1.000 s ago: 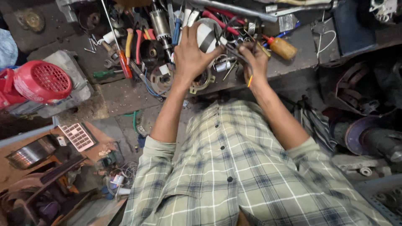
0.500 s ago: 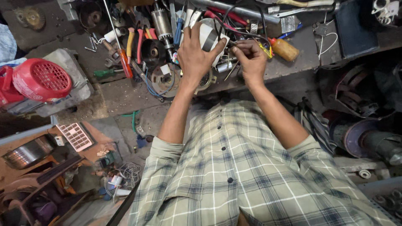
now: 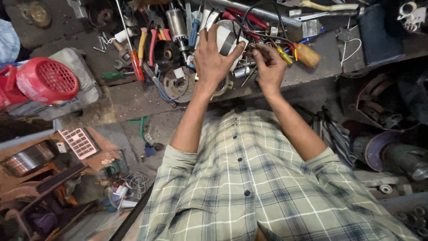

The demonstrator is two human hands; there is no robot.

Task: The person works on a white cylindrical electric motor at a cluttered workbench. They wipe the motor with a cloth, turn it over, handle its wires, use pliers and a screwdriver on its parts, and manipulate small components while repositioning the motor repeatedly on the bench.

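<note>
Head view looks straight down over a checked shirt [image 3: 267, 187] to a cluttered workbench [image 3: 133, 96], and everything can be placed from the white motor housing [image 3: 229, 40] that sits on the bench near its front edge. The left hand [image 3: 213, 60] lies over that housing, fingers spread and curled down around its near side, clamped on it. Just right of the housing, the right hand [image 3: 269, 67] has its fingertips pinched together on dark wires [image 3: 249, 44] that run from the housing; what exactly sits between the fingertips is too small to tell. A screwdriver with an amber handle [image 3: 305, 54] lies just beyond the right hand, further right of the housing. Left of the housing stands a dark round rotor part [image 3: 167, 53], and beyond that, pliers with red and yellow grips [image 3: 147, 44]. Below the housing, partly under the left wrist, a rusty ring-shaped plate [image 3: 176, 85] rests near the bench edge. Well to the left of the housing sits a red fan cover [image 3: 47, 80]. Behind the housing a long grey metal bar [image 3: 263, 15] crosses the bench.
</note>
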